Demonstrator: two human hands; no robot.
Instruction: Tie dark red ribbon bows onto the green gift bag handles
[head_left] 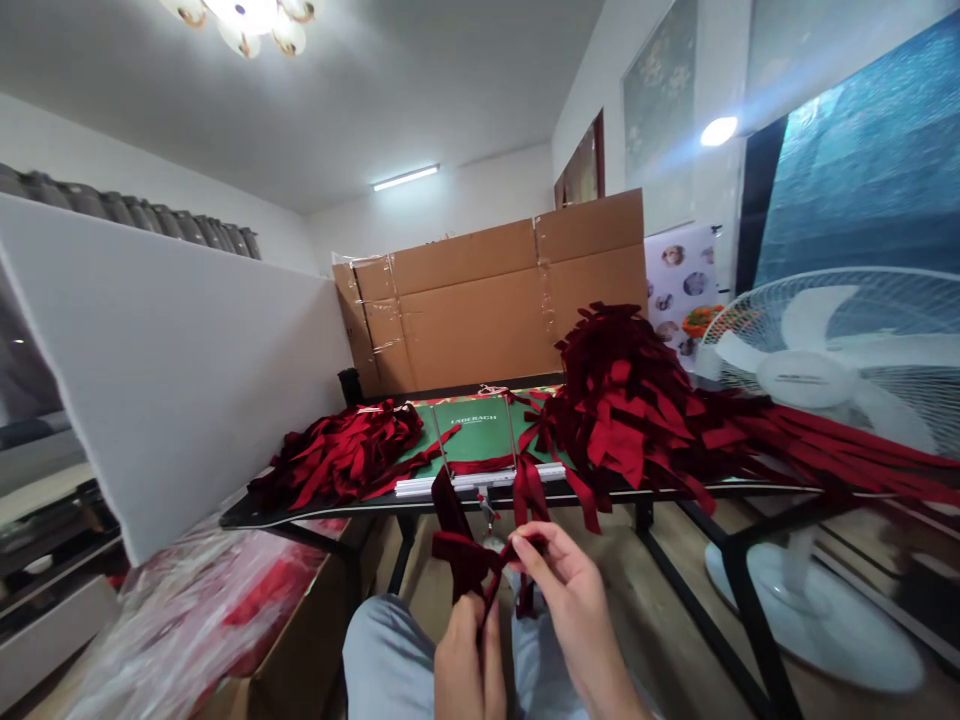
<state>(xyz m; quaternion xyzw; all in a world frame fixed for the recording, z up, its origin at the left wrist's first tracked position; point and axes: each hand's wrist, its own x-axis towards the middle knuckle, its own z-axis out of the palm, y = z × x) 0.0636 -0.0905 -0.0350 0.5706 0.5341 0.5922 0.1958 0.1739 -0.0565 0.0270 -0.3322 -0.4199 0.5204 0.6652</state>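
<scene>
Low in front of me, over my lap, my left hand (466, 655) is closed on a dark red velvet ribbon (469, 562) that is looped like a bow. Just to the right and a little higher, my right hand (559, 575) pinches another part of the same ribbon between thumb and fingers. Beyond the hands, a white rail (480, 482) with two thin upright metal rods is fixed at the table's front edge. Red ribbon lies across between the rods, and strips hang down below the rail. My fingers hide part of the bow.
A pile of red ribbons (345, 450) lies on the left of the table; a taller heap (622, 400) stands on the right. Between them is a green printed sheet (476, 430). Cardboard (465, 310) stands behind, a white board (172, 360) left, a fan (810, 375) right.
</scene>
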